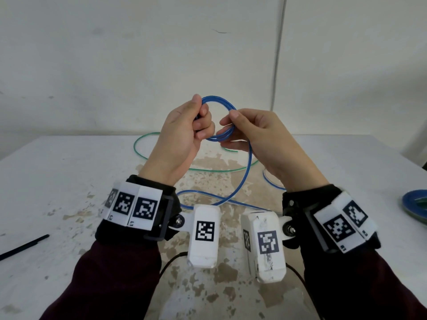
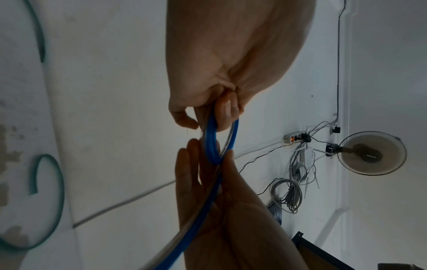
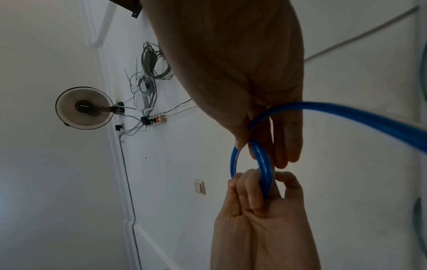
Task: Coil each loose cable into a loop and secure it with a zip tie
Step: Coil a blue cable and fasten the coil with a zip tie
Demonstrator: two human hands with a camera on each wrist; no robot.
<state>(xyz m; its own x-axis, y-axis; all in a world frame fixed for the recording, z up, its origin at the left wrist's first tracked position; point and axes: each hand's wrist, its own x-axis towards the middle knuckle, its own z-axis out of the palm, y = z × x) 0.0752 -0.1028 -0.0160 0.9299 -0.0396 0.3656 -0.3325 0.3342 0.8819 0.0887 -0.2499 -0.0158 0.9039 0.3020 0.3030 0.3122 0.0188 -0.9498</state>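
A blue cable [image 1: 217, 97] is wound into a small loop of several turns, held up above the table. My left hand [image 1: 200, 114] grips the loop's left side in curled fingers with the thumb on top. At the loop's right side, my right hand [image 1: 227, 129] pinches the strands between thumb and fingers. The cable's loose tail [image 1: 246, 172] hangs down to the table and runs between my wrists. The left wrist view has the blue loop [image 2: 211, 144] between both hands, and so does the right wrist view, with the loop [image 3: 263, 169] there. A green cable [image 1: 134, 147] lies uncoiled on the table behind.
A black zip tie [image 1: 24, 247] lies on the white, worn table [image 1: 69, 181] at the near left. A blue plate [image 1: 414, 205] sits at the right edge. A wall stands just behind the table.
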